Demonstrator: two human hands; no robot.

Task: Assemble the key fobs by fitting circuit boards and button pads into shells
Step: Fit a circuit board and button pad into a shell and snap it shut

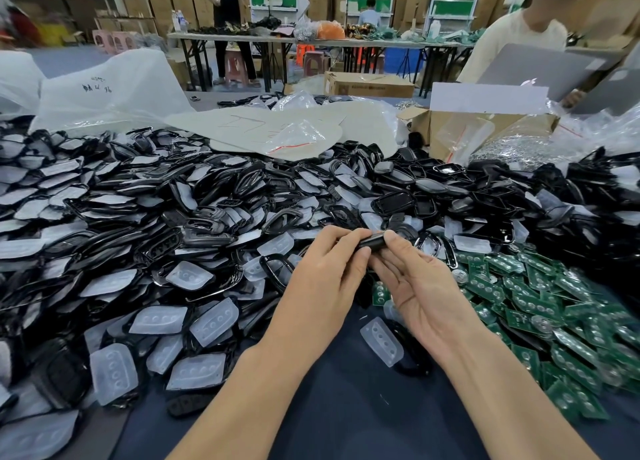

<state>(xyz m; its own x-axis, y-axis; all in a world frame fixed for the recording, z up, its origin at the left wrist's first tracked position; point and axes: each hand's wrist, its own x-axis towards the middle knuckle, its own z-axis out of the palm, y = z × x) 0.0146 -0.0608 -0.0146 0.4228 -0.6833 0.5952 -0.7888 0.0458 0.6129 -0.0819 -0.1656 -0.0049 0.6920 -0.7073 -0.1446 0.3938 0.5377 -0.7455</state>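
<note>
Both hands meet over the middle of the table around one black key fob [372, 242]. My left hand [325, 269] pinches its left end with curled fingers. My right hand [415, 279] grips its right end between thumb and fingertips, palm turned up. Most of the fob is hidden by my fingers. A large heap of black shells [214, 196] mixed with translucent white button pads [157, 319] covers the left and centre. Green circuit boards [540, 303] lie in a pile at the right. One loose button pad [381, 341] lies just under my right wrist.
A dark blue cloth [346, 407] covers the table in front of me. Plastic bags [114, 88] and a cardboard box [485, 127] stand behind the heap. A person holding a grey sheet stands at the far right; another stands at a far table.
</note>
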